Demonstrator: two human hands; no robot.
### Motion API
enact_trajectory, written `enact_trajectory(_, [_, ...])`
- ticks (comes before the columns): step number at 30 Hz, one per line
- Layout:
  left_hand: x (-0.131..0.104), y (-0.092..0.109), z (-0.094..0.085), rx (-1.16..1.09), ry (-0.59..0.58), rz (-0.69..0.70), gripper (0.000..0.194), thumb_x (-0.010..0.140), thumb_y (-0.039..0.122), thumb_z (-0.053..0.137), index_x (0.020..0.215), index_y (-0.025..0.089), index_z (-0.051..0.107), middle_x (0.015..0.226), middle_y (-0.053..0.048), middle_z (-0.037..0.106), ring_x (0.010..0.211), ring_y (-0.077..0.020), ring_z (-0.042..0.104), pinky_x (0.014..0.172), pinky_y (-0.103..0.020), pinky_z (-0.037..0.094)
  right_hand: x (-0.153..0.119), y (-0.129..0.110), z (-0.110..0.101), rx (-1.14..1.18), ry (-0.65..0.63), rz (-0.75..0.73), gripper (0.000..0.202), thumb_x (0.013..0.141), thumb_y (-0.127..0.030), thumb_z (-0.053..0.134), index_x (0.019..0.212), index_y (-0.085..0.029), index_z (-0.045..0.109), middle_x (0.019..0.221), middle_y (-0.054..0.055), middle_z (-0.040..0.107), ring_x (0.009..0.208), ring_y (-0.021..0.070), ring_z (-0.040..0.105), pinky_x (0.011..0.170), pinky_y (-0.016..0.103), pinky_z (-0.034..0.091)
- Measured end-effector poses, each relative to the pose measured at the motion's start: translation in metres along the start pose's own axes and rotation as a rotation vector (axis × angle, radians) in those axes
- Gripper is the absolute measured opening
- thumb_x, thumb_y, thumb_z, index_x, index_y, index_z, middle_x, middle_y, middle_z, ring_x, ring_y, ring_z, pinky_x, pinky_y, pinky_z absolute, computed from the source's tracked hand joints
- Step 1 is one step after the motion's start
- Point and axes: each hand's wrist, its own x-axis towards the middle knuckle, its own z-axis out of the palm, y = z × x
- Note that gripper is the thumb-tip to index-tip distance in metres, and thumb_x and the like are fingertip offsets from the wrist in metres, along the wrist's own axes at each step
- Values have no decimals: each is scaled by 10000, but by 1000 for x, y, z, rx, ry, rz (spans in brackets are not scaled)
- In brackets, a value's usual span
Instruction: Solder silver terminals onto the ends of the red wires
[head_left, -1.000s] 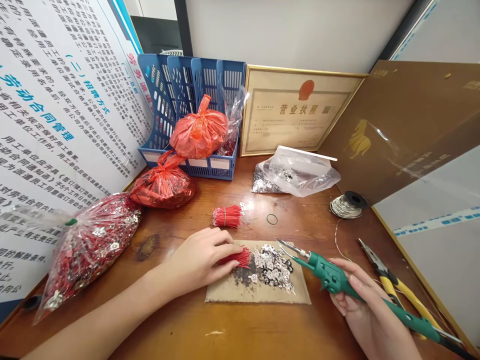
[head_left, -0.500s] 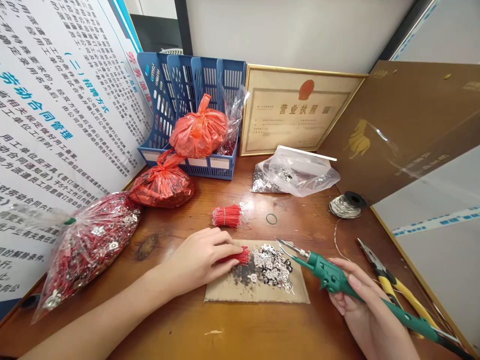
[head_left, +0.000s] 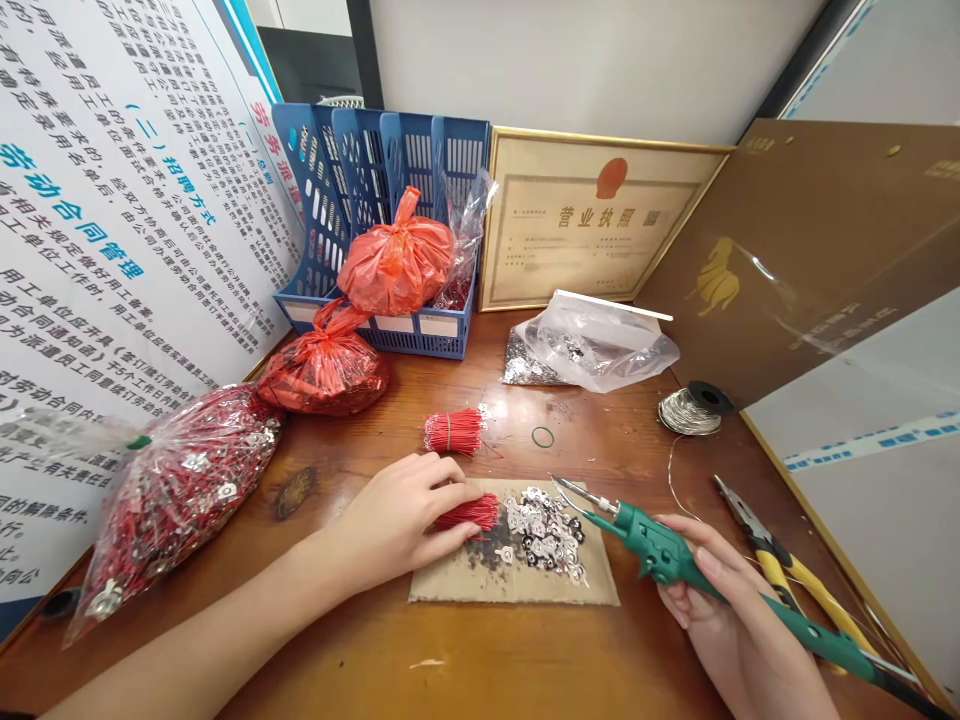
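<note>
My left hand point(head_left: 411, 510) lies over a bunch of red wires point(head_left: 474, 513) on a piece of cardboard point(head_left: 517, 592). Its thumb and fingers curl around the bunch from the left, and part of the wires is hidden under the palm. Just right of the wires is a heap of small silvery metal tabs point(head_left: 546, 535), with one loose tab apart from it. My right hand point(head_left: 731, 610) is closed around the handle of a green soldering iron point(head_left: 664, 553). The iron's tip points left, above the heap's right edge and not clearly touching it.
Behind the cardboard sit a banded bundle of red wires point(head_left: 453, 432) and a green rubber band point(head_left: 542, 437). Solder spool point(head_left: 691, 410) and pliers point(head_left: 780, 560) lie right. Filled bags point(head_left: 180, 490) and a blue file rack point(head_left: 390, 340) stand left; a clear bag point(head_left: 592, 345) lies behind.
My left thumb and fingers have parted slightly, and more of the red wires shows between them. The right hand and the soldering iron have stayed almost still.
</note>
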Motion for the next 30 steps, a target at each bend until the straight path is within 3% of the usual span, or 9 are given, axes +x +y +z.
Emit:
enact_trajectory(6, [1, 1, -6, -14, -30, -5, 453, 992, 485, 755, 1356, 220, 705, 1162, -67, 712, 985, -263, 677, 867, -389, 516, -1, -1, -1, -1, 6, 3, 437, 766, -517, 921, 1115, -265, 847, 966, 63, 692, 738, 148, 517, 628, 206, 547])
enact_trajectory(10, [1, -2, -3, 12, -18, 13, 301, 1033, 381, 707, 1293, 230, 725, 1131, -62, 715, 948, -248, 673, 847, -367, 502, 0, -1, 0, -3, 9, 2, 430, 786, -528, 902, 1118, -261, 843, 924, 58, 674, 728, 149, 492, 584, 185, 515])
enact_trajectory(14, [1, -4, -1, -3, 12, 37, 220, 1095, 336, 614, 1240, 229, 740, 1085, -54, 725, 920, -221, 669, 829, -337, 489, 0, -1, 1, -3, 14, 11, 435, 772, -525, 915, 1113, -264, 842, 976, 60, 689, 779, 160, 508, 663, 199, 555])
enact_trajectory(17, [1, -3, -2, -19, 34, 57, 224, 1100, 341, 612, 1243, 226, 741, 1070, -46, 728, 914, -212, 668, 826, -330, 490, -1, -2, 1, -5, -4, 11, 435, 786, -530, 906, 1122, -260, 840, 926, 59, 683, 757, 162, 511, 623, 203, 531])
enact_trajectory(21, [2, -2, -3, 0, 21, 47, 362, 1011, 408, 745, 1317, 217, 715, 1122, -57, 723, 947, -239, 669, 844, -358, 501, -1, -2, 1, -8, -8, 3, 435, 780, -532, 909, 1114, -263, 844, 888, 52, 676, 716, 154, 501, 577, 207, 505])
enact_trajectory(26, [1, -3, 0, 21, 29, 47, 214, 1071, 344, 655, 1221, 225, 750, 1071, -41, 725, 901, -215, 659, 811, -346, 497, -2, -4, 3, -10, -2, 1, 435, 788, -531, 908, 1127, -268, 841, 894, 50, 677, 725, 153, 509, 600, 207, 517])
enact_trajectory(30, [2, -2, -2, 20, 43, 48, 267, 1065, 377, 660, 1262, 216, 745, 1086, -50, 722, 916, -216, 666, 820, -348, 509, -4, -5, 3, -12, -1, -6, 405, 798, -521, 905, 1113, -274, 844, 921, 53, 682, 737, 158, 507, 607, 215, 527])
